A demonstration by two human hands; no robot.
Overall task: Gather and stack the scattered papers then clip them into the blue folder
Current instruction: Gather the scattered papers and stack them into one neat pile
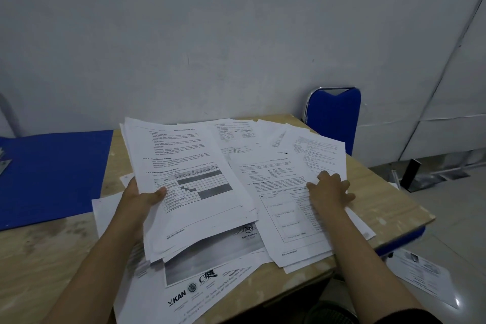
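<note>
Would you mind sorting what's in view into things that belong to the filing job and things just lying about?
Job: held paper stack, loose papers on the table, blue folder.
Lying about: blue chair, sheet on the floor.

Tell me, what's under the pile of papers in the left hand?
Under the held stack a grey printed sheet and a page with logos poke out, lying on the table. Anything further beneath is covered.

My left hand (pixel 143 196) gripped a paper stack (pixel 189 179); my right hand (pixel 330 188) pressed loose sheets (pixel 289 218) at three o'clock; the blue folder (pixel 52 173) lay at nine.
</note>
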